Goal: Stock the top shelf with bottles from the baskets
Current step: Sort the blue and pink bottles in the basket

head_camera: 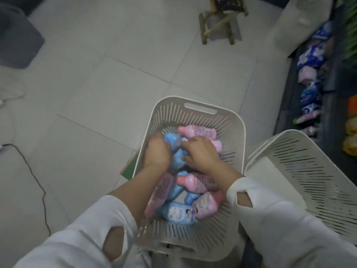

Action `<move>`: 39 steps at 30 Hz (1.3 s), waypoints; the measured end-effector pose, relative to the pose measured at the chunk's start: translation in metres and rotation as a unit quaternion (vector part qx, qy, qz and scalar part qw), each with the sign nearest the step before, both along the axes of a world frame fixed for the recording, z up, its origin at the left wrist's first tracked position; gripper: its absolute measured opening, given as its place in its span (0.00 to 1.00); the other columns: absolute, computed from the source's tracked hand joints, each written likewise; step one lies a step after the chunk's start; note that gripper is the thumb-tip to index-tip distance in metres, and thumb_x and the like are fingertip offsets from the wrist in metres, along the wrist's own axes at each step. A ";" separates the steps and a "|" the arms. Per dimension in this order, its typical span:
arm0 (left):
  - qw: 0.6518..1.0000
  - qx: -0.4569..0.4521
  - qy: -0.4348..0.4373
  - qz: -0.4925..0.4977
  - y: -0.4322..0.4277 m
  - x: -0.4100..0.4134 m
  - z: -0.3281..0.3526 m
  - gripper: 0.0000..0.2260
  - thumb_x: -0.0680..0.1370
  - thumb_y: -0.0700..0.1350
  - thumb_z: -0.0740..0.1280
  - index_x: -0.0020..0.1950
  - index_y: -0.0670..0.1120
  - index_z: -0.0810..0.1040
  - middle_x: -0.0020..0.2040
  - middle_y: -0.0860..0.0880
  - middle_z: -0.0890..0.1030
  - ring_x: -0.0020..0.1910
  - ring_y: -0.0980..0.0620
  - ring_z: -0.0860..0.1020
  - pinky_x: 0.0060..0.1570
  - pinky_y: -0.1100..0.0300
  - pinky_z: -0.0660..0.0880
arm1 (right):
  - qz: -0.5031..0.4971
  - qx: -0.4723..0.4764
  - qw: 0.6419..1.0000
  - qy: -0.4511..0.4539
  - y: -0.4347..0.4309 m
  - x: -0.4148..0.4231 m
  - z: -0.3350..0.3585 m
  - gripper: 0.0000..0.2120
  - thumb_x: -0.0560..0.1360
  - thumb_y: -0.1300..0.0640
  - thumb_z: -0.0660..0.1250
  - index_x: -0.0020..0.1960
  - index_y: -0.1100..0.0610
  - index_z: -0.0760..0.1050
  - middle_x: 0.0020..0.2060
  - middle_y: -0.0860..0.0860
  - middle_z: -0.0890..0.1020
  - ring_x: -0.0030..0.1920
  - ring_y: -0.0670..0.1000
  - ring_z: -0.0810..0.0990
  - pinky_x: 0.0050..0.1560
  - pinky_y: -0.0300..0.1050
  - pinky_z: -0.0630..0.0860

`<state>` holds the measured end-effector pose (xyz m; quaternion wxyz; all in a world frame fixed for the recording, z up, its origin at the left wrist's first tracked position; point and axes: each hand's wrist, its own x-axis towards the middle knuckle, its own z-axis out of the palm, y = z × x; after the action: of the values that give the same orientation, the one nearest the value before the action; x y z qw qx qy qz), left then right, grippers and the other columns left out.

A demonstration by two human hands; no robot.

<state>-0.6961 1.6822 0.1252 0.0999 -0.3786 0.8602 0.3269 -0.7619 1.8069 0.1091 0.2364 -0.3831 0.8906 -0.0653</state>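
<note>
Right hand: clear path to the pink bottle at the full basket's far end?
Probably yes. The pink bottle lies uncovered on top, just beyond the right hand. That hand seems to pinch a blue bottle, though, so it may need to let go first.

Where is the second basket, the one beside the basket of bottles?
In the head view the second basket stands on the person's right, close beside the basket of bottles and just in front of the dark shelves of packets.
</note>
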 end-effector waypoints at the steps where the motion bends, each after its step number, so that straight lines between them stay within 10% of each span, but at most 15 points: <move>1: 0.999 -0.010 0.006 -0.036 0.000 -0.001 0.008 0.09 0.78 0.42 0.62 0.56 0.39 0.72 0.56 0.39 0.77 0.56 0.38 0.76 0.50 0.50 0.71 | -0.030 -0.001 0.999 -0.021 0.002 0.000 0.009 0.14 0.72 0.51 0.66 0.57 0.53 0.74 0.54 0.55 0.80 0.58 0.57 0.76 0.55 0.48 0.70; 17: 0.904 -0.056 0.122 -0.406 0.012 -0.021 0.171 0.11 0.79 0.43 0.56 0.61 0.45 0.70 0.53 0.45 0.71 0.49 0.43 0.76 0.45 0.54 0.68 | -0.285 0.013 0.956 0.068 0.055 0.031 0.193 0.18 0.72 0.49 0.69 0.58 0.58 0.75 0.56 0.58 0.76 0.56 0.59 0.77 0.50 0.46 0.71; 27: 0.748 -0.150 0.234 -0.603 0.118 0.025 0.297 0.13 0.78 0.41 0.59 0.62 0.47 0.71 0.59 0.44 0.76 0.59 0.43 0.74 0.53 0.52 0.70 | -0.461 0.020 0.873 0.157 0.152 0.149 0.329 0.18 0.76 0.47 0.65 0.58 0.59 0.74 0.55 0.57 0.76 0.57 0.59 0.75 0.49 0.48 0.69; 39: 0.622 -0.021 0.320 -0.714 0.282 0.184 0.398 0.13 0.81 0.43 0.57 0.65 0.47 0.68 0.60 0.44 0.71 0.58 0.42 0.73 0.51 0.50 0.70 | -0.579 0.072 0.753 0.303 0.281 0.374 0.428 0.16 0.76 0.40 0.62 0.50 0.53 0.70 0.50 0.53 0.79 0.52 0.57 0.78 0.39 0.46 0.69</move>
<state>-0.5125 1.9640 0.5235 0.0121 0.4812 0.8445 0.2349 -0.3884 2.0878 0.5374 -0.1024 0.2242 0.9691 -0.0059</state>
